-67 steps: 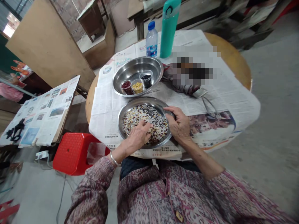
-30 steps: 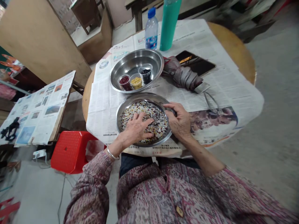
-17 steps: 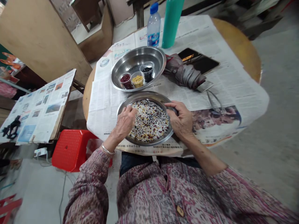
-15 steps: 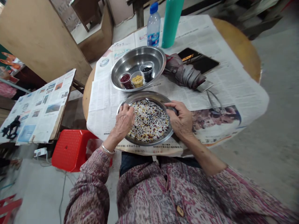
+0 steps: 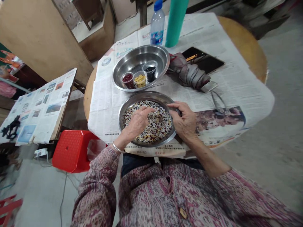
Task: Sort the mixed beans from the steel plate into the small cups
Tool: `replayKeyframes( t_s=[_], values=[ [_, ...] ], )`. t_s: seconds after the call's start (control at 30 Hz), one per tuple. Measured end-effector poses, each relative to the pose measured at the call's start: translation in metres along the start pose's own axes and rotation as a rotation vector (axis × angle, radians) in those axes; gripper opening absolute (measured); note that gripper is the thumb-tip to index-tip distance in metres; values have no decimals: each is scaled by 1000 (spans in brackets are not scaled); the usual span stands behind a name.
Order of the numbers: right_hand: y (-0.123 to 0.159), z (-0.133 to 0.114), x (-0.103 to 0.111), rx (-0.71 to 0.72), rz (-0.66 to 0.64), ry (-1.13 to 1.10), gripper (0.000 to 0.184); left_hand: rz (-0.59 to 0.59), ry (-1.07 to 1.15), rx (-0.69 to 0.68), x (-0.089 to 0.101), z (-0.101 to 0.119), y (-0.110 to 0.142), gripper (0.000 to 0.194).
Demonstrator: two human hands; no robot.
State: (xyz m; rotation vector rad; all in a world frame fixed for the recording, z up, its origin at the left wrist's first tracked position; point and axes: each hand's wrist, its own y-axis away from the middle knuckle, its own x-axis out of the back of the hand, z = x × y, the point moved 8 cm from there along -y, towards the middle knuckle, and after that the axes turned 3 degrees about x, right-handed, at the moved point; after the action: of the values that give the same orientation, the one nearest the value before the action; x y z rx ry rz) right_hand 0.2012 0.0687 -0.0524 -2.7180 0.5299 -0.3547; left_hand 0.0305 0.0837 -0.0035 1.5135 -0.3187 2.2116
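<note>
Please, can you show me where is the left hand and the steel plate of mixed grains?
Left hand [image 5: 138, 121], head view, on the back of the hand.
Steel plate [image 5: 148, 95], head view, on the far rim.

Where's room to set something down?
Open newspaper left of the round steel plate of mixed grains, by the table edge, and right of the folded grey umbrella. Crowded: the plate, left hand in the grains, right hand on its rim, and the steel bowl holding three small cups.

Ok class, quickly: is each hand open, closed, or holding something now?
Left hand: curled into the mixed grains; whether it holds any cannot be told.
Right hand: closed, holding the rim of the steel plate.
</note>
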Motion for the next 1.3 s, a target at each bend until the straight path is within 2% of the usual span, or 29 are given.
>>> replayKeyframes(
  t_s=[0.1, 0.17, 0.27, 0.33, 0.43, 0.53, 0.67, 0.77, 0.83, 0.93, 1.0, 1.1, 1.2, 1.3],
  values=[
    [0, 0, 0, -2, 3, -2, 19, 49, -65, 94, 20, -9, 20, 37],
    [0, -1, 0, -1, 13, -5, 19, -7, -108, 156, 25, -14, 39, 28],
    [1, -1, 0, -1, 21, -1, 18, -167, -85, 172, 15, -11, 64, 57],
    [1, 0, 0, -3, 21, 1, 18, -221, -52, 145, 4, -4, 69, 52],
    [1, 1, 0, 3, 21, -4, 18, -198, -29, 114, -12, 4, 56, 28],
    [0, 1, 0, 11, 15, 1, 18, -107, -17, 84, -17, 3, 27, 30],
    [0, 2, 0, 14, 17, 8, 17, 48, -72, 115, 0, -10, -2, 28],
    [0, 3, -1, 8, 13, 6, 17, 147, -163, 186, 17, -23, -4, 21],
    [0, 3, -1, 3, 13, 4, 18, 162, -221, 248, 23, -31, 2, 36],
    [0, 3, -1, 1, 26, -4, 19, 99, -241, 290, 17, -34, 14, 62],
    [1, 3, -1, 1, 28, -9, 18, 51, -171, 237, 7, -26, 22, 55],
    [1, 2, -2, -2, 19, -11, 17, -6, -6, 94, -9, -2, 30, 27],
    [1, 2, -2, -3, 17, -10, 17, -64, 50, -39, -22, 25, 34, 26],
    [1, 3, -2, -4, 21, -7, 16, -88, -66, -153, -29, 40, 27, 29]
  ],
)
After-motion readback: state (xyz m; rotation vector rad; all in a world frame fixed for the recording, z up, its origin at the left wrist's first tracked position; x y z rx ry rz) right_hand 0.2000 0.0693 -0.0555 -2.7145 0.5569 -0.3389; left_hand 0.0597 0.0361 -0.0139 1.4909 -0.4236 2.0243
